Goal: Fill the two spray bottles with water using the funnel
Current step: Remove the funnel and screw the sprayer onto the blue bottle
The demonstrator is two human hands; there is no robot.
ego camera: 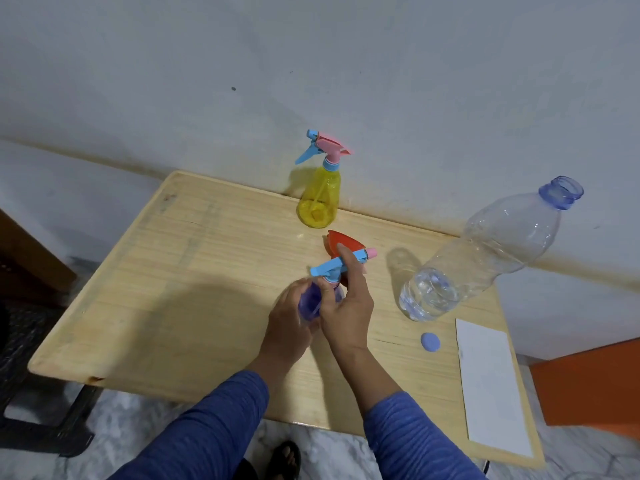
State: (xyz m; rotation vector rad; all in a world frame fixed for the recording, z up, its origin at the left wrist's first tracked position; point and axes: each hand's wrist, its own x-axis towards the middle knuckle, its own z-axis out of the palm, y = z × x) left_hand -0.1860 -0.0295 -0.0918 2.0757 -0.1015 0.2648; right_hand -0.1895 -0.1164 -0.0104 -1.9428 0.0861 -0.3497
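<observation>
Both hands (322,317) grip purple spray bottle (311,303).

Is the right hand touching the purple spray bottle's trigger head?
Touching. The head view shows the right hand curled around the spray head of the purple spray bottle.

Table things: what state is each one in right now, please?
Purple spray bottle: upright, sprayer head on, gripped by left hand; right hand grips its sprayer head.
Yellow spray bottle: upright, sprayer head on, untouched.
Water bottle: uncapped, a little water left.
Blue cap: off, lying on table.
Red funnel: lying on table, unused.
</observation>
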